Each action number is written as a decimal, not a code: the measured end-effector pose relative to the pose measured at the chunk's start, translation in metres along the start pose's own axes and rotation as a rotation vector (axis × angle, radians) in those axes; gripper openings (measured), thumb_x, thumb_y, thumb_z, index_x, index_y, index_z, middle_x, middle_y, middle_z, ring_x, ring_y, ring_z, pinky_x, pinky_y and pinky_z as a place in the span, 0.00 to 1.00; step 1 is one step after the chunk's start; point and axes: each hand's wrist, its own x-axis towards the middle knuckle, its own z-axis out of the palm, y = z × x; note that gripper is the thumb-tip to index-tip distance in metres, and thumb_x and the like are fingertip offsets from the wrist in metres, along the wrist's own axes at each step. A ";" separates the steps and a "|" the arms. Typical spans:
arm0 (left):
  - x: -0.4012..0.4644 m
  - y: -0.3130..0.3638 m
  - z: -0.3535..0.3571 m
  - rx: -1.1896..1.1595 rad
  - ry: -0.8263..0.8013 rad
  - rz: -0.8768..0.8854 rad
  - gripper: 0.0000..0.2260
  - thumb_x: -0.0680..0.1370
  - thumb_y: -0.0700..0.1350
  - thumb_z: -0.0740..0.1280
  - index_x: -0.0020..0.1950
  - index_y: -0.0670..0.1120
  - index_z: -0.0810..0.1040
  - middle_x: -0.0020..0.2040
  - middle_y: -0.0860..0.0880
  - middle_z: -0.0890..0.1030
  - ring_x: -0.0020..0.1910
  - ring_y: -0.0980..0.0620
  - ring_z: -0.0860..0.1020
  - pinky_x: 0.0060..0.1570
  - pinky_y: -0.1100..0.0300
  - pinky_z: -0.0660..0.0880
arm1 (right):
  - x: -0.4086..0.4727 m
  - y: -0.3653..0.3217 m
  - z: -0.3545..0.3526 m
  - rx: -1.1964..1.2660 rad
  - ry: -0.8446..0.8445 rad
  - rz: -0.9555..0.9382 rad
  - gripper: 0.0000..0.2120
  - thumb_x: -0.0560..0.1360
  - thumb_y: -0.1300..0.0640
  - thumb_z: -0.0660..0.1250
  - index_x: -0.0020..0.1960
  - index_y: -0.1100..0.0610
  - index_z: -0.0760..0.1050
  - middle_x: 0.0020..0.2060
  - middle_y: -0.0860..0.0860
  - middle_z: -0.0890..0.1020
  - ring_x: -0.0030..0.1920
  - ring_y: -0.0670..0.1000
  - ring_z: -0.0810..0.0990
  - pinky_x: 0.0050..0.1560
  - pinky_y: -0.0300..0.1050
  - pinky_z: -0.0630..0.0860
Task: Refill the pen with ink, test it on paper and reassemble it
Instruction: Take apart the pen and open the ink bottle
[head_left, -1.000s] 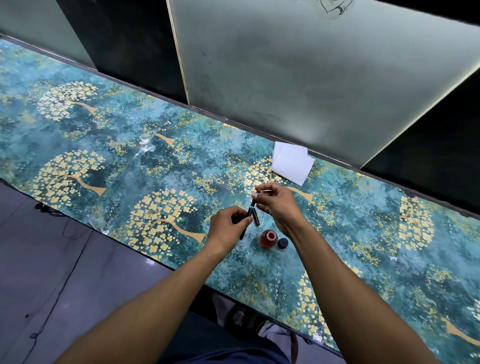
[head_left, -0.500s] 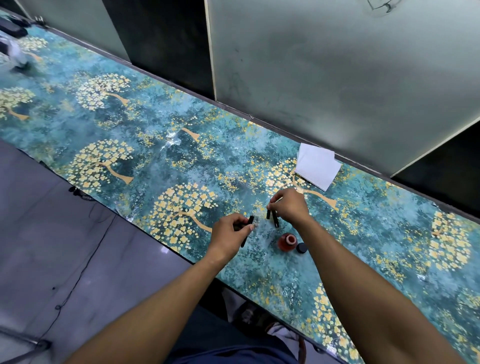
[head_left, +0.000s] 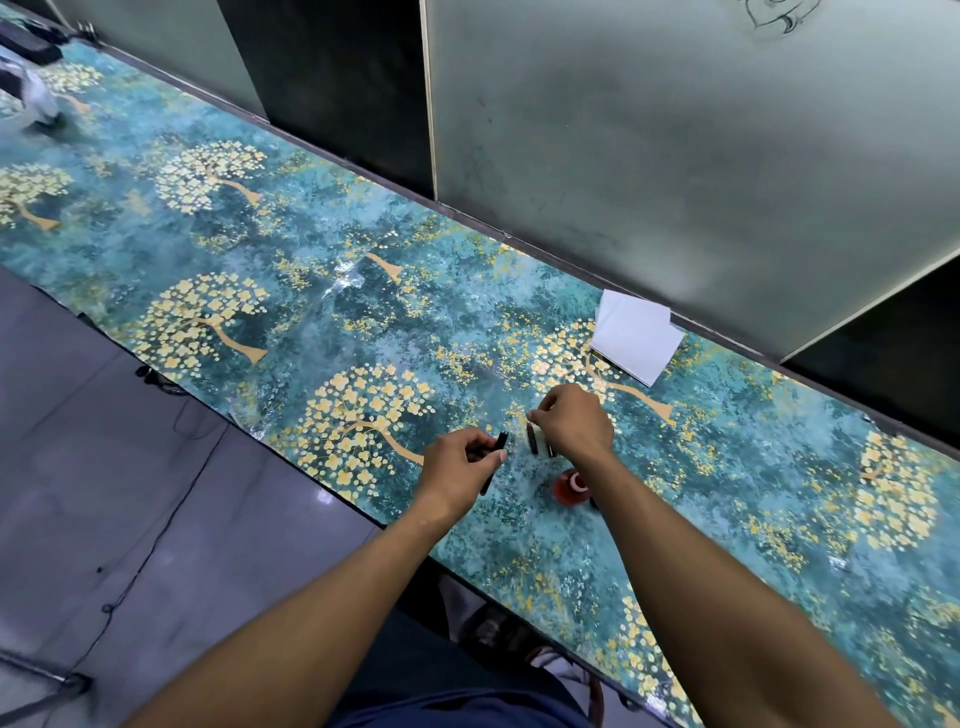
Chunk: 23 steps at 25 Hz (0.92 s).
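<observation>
My left hand (head_left: 460, 465) grips a black pen barrel (head_left: 500, 442), whose lower end sticks out below the fingers. My right hand (head_left: 574, 422) pinches a thin pen part at its fingertips, with two short black pen pieces (head_left: 533, 445) showing just under it, near the table. A small red ink bottle (head_left: 570, 486) with an open white neck stands right below my right wrist; my forearm hides its cap. A folded white paper (head_left: 636, 343) lies near the back wall, beyond my right hand.
The long table (head_left: 311, 291) has a teal cover with gold trees. Frosted panels (head_left: 675, 156) rise along its back edge. Dark objects (head_left: 31, 98) lie at the far left end. Grey floor with cables (head_left: 130, 545) lies to the left of the table edge.
The two hands have drawn apart: the pen has come apart, barrel in the left hand, inner part in the right. My right hand sank toward the table. The view shifted left.
</observation>
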 end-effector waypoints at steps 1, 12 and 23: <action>0.001 0.001 0.002 -0.007 -0.001 0.003 0.06 0.74 0.46 0.76 0.47 0.47 0.83 0.42 0.51 0.84 0.43 0.54 0.82 0.45 0.60 0.79 | -0.003 0.001 -0.004 0.110 -0.010 -0.021 0.10 0.73 0.48 0.74 0.38 0.53 0.82 0.35 0.51 0.84 0.37 0.52 0.82 0.36 0.44 0.75; 0.017 0.024 0.020 -0.199 -0.051 -0.009 0.07 0.75 0.45 0.74 0.51 0.47 0.81 0.43 0.46 0.85 0.43 0.49 0.84 0.46 0.55 0.81 | -0.039 0.018 -0.022 0.584 -0.238 -0.143 0.05 0.78 0.56 0.70 0.51 0.55 0.83 0.41 0.53 0.87 0.37 0.50 0.83 0.41 0.51 0.77; 0.018 0.045 0.041 -0.686 -0.171 -0.240 0.02 0.80 0.39 0.67 0.50 0.41 0.77 0.42 0.41 0.84 0.37 0.45 0.84 0.41 0.54 0.81 | -0.060 0.034 -0.034 0.298 0.119 -0.278 0.05 0.74 0.58 0.75 0.49 0.54 0.84 0.41 0.48 0.85 0.42 0.47 0.83 0.47 0.46 0.80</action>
